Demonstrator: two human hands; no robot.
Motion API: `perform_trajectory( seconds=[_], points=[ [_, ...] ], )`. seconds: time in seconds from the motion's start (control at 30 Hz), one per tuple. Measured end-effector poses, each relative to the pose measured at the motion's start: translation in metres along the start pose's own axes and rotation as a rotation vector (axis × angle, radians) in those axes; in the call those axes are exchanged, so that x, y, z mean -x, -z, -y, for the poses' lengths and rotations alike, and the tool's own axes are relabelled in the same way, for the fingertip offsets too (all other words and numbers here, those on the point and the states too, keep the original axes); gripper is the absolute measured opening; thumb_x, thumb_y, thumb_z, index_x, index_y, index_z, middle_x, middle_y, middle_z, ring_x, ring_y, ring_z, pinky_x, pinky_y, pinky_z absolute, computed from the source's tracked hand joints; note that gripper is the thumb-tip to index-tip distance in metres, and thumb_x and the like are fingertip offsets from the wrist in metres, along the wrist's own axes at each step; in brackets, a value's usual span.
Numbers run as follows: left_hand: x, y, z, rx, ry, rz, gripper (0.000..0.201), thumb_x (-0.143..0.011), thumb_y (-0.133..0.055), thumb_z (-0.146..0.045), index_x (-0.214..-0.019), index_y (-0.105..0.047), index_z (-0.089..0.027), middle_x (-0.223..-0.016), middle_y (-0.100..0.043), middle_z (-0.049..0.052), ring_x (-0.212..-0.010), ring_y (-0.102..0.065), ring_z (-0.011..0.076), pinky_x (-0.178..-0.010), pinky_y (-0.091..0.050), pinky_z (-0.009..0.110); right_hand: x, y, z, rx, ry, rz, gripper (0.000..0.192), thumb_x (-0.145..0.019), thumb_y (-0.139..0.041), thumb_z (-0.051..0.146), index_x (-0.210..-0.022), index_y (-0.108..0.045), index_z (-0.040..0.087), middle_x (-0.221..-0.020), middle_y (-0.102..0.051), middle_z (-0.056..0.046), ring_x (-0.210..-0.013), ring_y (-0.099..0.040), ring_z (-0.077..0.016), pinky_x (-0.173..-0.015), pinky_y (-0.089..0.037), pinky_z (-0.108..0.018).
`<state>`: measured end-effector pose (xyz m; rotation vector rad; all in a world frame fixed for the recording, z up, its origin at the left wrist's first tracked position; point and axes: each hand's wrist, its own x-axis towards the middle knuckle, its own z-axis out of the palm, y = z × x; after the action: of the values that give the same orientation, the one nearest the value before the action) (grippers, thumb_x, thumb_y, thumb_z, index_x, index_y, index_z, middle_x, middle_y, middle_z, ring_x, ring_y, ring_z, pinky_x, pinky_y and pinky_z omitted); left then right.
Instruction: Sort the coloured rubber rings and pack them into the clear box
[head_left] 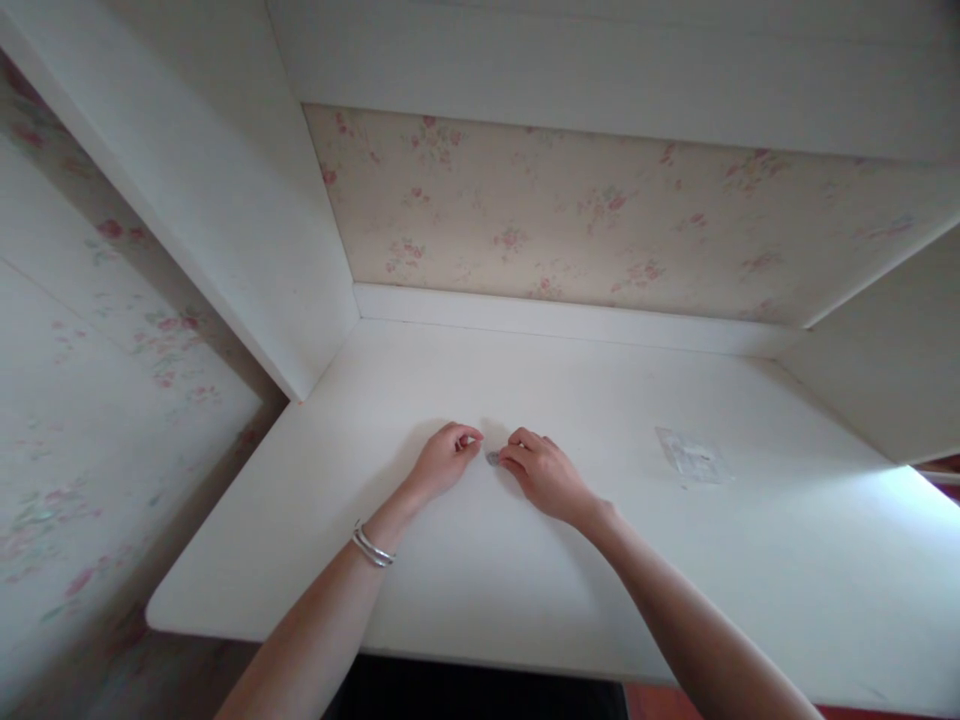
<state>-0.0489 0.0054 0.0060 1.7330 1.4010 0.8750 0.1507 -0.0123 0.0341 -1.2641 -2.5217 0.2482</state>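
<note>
Our right hand (550,476) pinches the small grey piece (492,458) between its fingers, near our left hand (441,462), at the surface (495,600); the left fingers curl together, their hold unclear. We'd best grip lightly and steadily.

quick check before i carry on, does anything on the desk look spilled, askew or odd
Nothing looks spilled; only the clear plastic bag seems slightly askew, lying at a slant on the white desk, right of the right hand.
</note>
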Motion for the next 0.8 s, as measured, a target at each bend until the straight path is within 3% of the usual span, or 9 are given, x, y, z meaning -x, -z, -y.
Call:
perform_trajectory(
  seconds=[0.3,0.43,0.63,0.73,0.8],
  points=[
    [-0.002,0.001,0.0,0.012,0.004,0.015,0.021,-0.081,-0.054,-0.026,-0.094,-0.068,-0.018,-0.088,-0.064,0.004,-0.077,-0.057,0.0149,-0.071,-0.044,0.026,-0.005,-0.002,0.002,0.039,0.03,0.021,0.023,-0.094,-0.044,0.021,-0.09,-0.067,0.023,-0.094,-0.059,-0.004,-0.082,-0.054,-0.0141,-0.074,-0.037,-0.028],
    [-0.001,0.003,-0.002,0.034,0.03,0.026,0.021,-0.081,-0.054,-0.026,-0.095,-0.067,-0.018,-0.087,-0.064,0.003,-0.077,-0.057,0.0147,-0.071,-0.044,0.025,0.002,0.006,-0.001,-0.033,-0.009,-0.075,0.021,-0.094,-0.046,0.024,-0.091,-0.067,0.022,-0.092,-0.06,-0.004,-0.082,-0.055,-0.014,-0.076,-0.039,-0.028],
    [0.0,0.005,-0.004,0.07,0.079,0.03,0.023,-0.08,-0.056,-0.029,-0.096,-0.068,-0.018,-0.085,-0.064,0.003,-0.075,-0.056,0.0144,-0.07,-0.044,0.025,0.047,0.018,-0.033,-0.152,-0.254,-0.294,0.027,-0.093,-0.044,0.037,-0.091,-0.067,0.022,-0.092,-0.059,-0.005,-0.076,-0.057,-0.0143,-0.07,-0.044,-0.027],
    [0.0,0.004,-0.004,0.081,0.082,0.03,0.024,-0.079,-0.056,-0.031,-0.096,-0.068,-0.018,-0.084,-0.064,0.002,-0.074,-0.056,0.0145,-0.068,-0.044,0.025,0.077,0.023,-0.063,-0.068,-0.428,-0.331,0.031,-0.091,-0.043,0.043,-0.091,-0.067,0.022,-0.093,-0.06,-0.005,-0.066,-0.055,-0.0129,-0.067,-0.046,-0.028],
    [0.0,0.004,-0.004,0.087,0.078,0.028,0.025,-0.079,-0.057,-0.032,-0.096,-0.068,-0.018,-0.084,-0.064,0.002,-0.074,-0.056,0.0146,-0.067,-0.044,0.025,0.095,0.03,-0.084,0.057,-0.533,-0.374,0.034,-0.089,-0.044,0.047,-0.097,-0.066,0.022,-0.098,-0.06,-0.007,-0.073,-0.057,-0.0159,-0.071,-0.047,-0.031]
  ],
)
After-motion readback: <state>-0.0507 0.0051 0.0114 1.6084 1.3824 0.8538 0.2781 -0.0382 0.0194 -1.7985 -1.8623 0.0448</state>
